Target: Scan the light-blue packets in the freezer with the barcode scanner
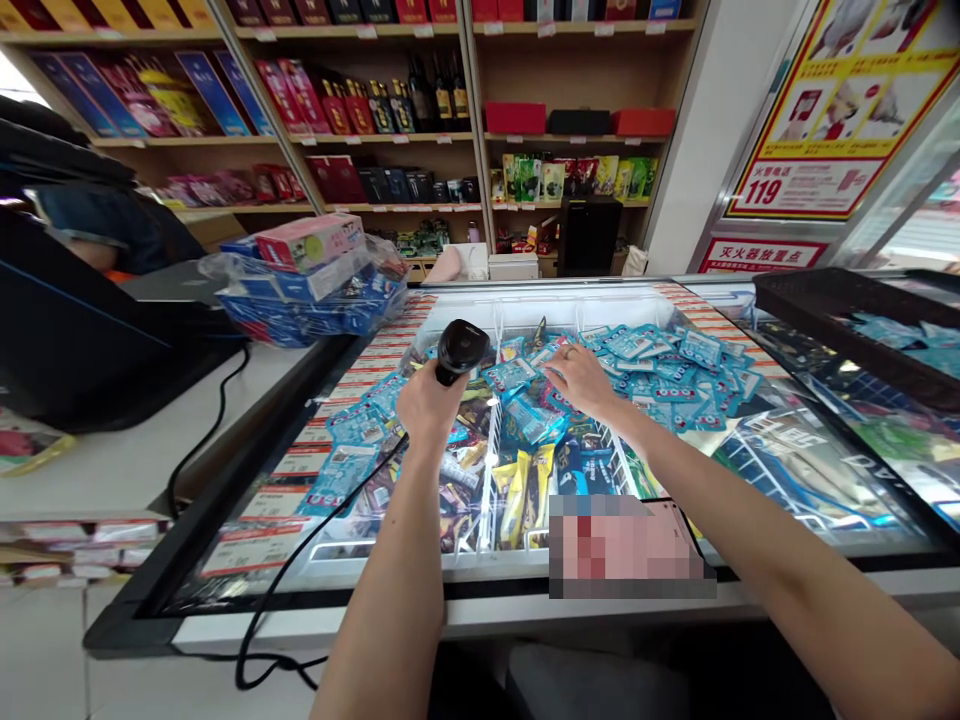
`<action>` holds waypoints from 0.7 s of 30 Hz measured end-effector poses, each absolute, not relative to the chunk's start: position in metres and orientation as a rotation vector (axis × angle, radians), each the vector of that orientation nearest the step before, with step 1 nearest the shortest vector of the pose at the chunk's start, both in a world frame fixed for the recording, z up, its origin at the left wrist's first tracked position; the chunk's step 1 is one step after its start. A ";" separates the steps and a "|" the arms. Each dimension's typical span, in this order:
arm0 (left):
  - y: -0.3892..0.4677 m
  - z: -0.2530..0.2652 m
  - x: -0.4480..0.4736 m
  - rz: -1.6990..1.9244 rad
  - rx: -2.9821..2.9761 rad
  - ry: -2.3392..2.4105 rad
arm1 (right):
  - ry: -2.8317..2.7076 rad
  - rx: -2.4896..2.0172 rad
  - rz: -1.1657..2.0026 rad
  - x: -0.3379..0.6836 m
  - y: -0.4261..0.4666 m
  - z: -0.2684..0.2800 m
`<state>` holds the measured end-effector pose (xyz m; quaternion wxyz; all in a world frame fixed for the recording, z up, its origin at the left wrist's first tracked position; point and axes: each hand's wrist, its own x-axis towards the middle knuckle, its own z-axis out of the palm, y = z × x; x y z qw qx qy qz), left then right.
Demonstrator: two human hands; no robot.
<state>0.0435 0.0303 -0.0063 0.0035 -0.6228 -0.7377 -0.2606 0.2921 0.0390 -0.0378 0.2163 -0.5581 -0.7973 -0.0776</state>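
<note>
Beside the matt black plastic scanner, glossy blue foil wrappers lie between white-coated wire dividers, behind wooden shelves.

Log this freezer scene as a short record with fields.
place: shop, open chest freezer beside a counter
left hand: grips a black corded barcode scanner, aimed into the freezer
right hand: flat on blue ice cream packets
freezer contents: blue packets, yellow and dark wrappers between white wire dividers
counter: bagged blue boxes, black till screen
</note>
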 end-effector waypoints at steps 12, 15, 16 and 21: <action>0.030 -0.007 0.044 -0.830 -1.970 -2.307 | -2.064 -1.871 -0.080 0.249 0.074 -0.047; 0.030 -0.008 0.045 -0.829 -1.968 -2.302 | -1.948 -1.942 0.047 0.261 0.077 -0.048; 0.030 -0.008 0.045 -0.825 -1.965 -2.305 | -1.919 -1.948 0.085 0.266 0.078 -0.049; 0.028 -0.007 0.048 -0.809 -1.995 -2.312 | -1.746 -1.859 0.251 0.295 0.079 -0.053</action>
